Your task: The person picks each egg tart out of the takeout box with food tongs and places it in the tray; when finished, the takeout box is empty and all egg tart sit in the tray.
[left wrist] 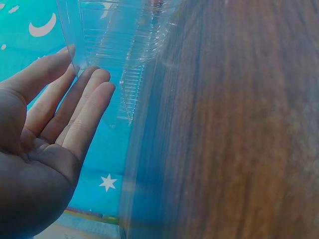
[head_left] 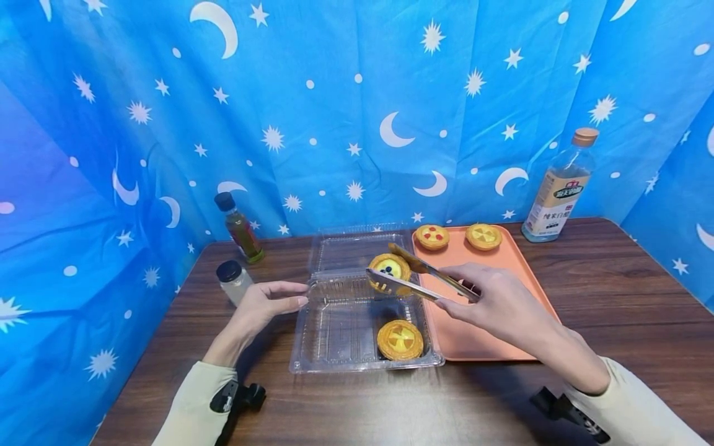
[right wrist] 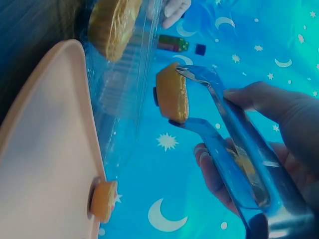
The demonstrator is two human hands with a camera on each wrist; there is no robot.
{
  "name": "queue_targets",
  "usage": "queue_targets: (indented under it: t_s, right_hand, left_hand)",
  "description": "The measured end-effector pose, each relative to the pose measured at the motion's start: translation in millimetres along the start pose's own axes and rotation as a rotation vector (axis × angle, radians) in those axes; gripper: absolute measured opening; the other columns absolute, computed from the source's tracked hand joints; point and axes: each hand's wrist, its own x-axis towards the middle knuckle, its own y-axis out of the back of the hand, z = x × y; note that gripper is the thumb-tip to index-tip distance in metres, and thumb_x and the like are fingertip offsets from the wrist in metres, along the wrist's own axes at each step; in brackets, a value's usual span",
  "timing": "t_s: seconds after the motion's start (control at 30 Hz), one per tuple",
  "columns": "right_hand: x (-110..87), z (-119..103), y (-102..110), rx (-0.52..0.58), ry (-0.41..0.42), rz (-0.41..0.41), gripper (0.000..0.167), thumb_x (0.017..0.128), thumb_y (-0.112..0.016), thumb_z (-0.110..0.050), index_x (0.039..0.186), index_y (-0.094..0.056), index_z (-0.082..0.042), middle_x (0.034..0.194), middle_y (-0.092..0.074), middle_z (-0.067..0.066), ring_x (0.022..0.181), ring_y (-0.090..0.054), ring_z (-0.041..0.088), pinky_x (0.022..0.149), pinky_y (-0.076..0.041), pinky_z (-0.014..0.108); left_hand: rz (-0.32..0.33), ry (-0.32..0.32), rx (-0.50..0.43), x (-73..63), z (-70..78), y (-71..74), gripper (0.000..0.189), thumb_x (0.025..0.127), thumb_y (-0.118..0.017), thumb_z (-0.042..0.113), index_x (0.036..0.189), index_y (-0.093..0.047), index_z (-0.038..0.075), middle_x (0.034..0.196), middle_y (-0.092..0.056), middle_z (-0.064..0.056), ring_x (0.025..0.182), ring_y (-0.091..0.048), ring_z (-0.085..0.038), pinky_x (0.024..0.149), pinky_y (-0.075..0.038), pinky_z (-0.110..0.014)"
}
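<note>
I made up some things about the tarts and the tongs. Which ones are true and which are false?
1. The right hand holds metal tongs that grip a tart. True.
2. Three tarts lie on the orange tray. False: two tarts lie there, at its far end.
3. One tart lies in the clear plastic box. True.
4. The left hand holds the small jar. False: its straight fingers touch the edge of the clear box.
5. The tall bottle stands on the left side of the table. False: it stands at the far right, beyond the tray.
</note>
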Motion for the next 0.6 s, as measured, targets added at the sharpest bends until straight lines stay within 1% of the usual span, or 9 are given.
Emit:
queue_targets:
  t_s: [0.07,0.2,0.4,0.47,0.6]
  right_hand:
    - [-0.4,3.1,3.4,0.002,0.004,0.013,0.038,0.09,-0.087,-0.018,0.125,-0.076,-0.009,0.075,-0.053,-0.01,0.06,-0.04,0.005,0.053,-0.034,0.027]
    - [-1.4,10.2,7.9,-0.01,0.013,0.039,0.038,0.089,-0.087,-0.017,0.125,-0.077,-0.01,0.078,-0.057,-0.012,0.061,-0.042,0.005,0.053,-0.036,0.027]
    - [-4.8,21.8,13.2,-0.017,0.042,0.115,0.038,0.086,-0.089,-0.013,0.122,-0.078,-0.008,0.078,-0.061,-0.011,0.06,-0.044,0.005,0.051,-0.038,0.026]
    - [-5.7,25.4,14.8,-0.015,0.039,0.134,0.039,0.085,-0.09,-0.012,0.122,-0.078,-0.007,0.08,-0.065,-0.01,0.061,-0.046,0.005,0.051,-0.039,0.026]
    - [-6.9,31.9,18.4,-0.029,0.017,0.146,0.04,0.085,-0.09,-0.012,0.122,-0.077,-0.006,0.076,-0.062,-0.01,0.06,-0.046,0.007,0.05,-0.038,0.026]
  left_hand:
    - [0.001,0.001,0.002,0.1,0.1,0.0,0.038,0.091,-0.088,0.024,0.121,-0.079,0.003,0.12,-0.077,-0.01,0.12,-0.067,-0.024,0.098,-0.052,-0.028]
    - [0.001,0.004,0.008,0.0,-0.1,0.4,0.038,0.091,-0.088,0.024,0.121,-0.079,0.003,0.12,-0.077,-0.01,0.119,-0.067,-0.024,0.098,-0.052,-0.029]
    - [0.003,0.001,0.018,-0.5,0.4,0.7,0.038,0.091,-0.088,0.025,0.121,-0.079,0.004,0.119,-0.078,-0.009,0.12,-0.066,-0.023,0.098,-0.051,-0.029]
    - [0.003,-0.002,0.014,-0.3,0.5,0.5,0.038,0.091,-0.088,0.024,0.121,-0.079,0.004,0.118,-0.078,-0.009,0.12,-0.066,-0.023,0.098,-0.052,-0.028]
    - [0.001,-0.007,0.004,0.3,0.6,0.0,0.037,0.09,-0.088,0.022,0.121,-0.079,0.003,0.118,-0.078,-0.01,0.12,-0.066,-0.024,0.097,-0.052,-0.027]
